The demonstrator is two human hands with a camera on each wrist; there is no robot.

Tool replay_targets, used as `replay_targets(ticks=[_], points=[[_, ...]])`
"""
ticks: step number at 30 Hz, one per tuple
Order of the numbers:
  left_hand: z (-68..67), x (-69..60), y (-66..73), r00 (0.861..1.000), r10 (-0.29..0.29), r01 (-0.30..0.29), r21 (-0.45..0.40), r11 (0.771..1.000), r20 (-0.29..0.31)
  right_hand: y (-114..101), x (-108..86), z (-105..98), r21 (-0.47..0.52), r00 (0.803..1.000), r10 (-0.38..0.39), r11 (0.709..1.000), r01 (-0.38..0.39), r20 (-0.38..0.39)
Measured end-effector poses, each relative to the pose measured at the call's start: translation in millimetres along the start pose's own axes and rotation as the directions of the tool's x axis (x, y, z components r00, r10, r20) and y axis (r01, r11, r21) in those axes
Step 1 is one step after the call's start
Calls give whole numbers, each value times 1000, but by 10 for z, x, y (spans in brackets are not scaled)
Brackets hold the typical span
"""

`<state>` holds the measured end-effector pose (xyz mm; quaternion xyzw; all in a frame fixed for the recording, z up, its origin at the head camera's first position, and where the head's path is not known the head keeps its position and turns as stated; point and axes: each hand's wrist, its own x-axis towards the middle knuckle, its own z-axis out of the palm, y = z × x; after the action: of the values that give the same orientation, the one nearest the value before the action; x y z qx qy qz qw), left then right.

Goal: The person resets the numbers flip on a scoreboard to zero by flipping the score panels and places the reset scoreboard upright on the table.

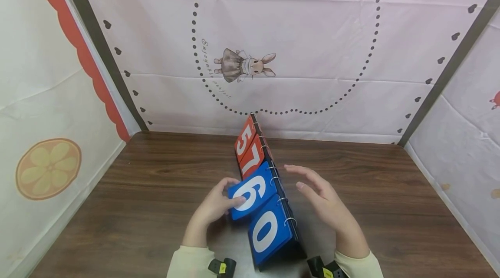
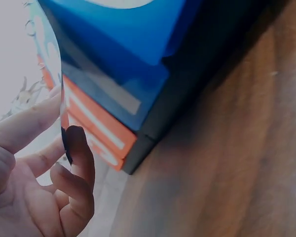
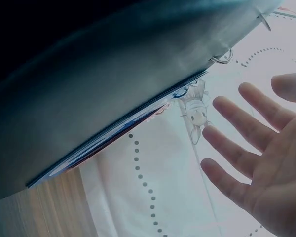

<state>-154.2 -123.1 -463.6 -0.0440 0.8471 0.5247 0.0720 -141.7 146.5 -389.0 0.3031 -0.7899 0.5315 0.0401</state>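
A tabletop flip scoreboard (image 1: 289,213) stands like a tent on the table, its number cards hung on metal rings along the top edge. Between thumb and fingers, my left hand (image 1: 215,205) pinches the free edge of a blue number card (image 1: 254,191), which is lifted away from the board. In the left wrist view, that card (image 2: 53,54) appears nearly edge-on, with another blue card (image 2: 106,84) behind it. A blue 0 card (image 1: 269,230) hangs at the near end. My right hand (image 1: 328,206), fingers extended, is held right of the board, apart from it.
Two red number cards (image 1: 250,147) hang at the scoreboard's far end. Under everything is a brown wood-grain table (image 1: 164,182). A printed cloth wall (image 1: 312,43) with a rabbit rises behind it, and pale cloth panels (image 1: 50,95) flank both sides.
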Motion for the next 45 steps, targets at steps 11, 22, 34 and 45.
replay_targets(ticks=[11,22,34,45], points=[[171,54,-37,1000,-2,2,7,1000,29,32,-2,-19,-22,997,67,997,-68,-25],[235,65,-22,1000,-12,12,13,1000,10,46,8,-13,-56,993,113,992,-114,-15],[268,61,-16,1000,-10,10,9,1000,15,84,34,12,-145,969,245,960,-241,14],[245,54,6,999,40,-40,-26,999,5,118,57,69,-253,922,385,897,-362,47]])
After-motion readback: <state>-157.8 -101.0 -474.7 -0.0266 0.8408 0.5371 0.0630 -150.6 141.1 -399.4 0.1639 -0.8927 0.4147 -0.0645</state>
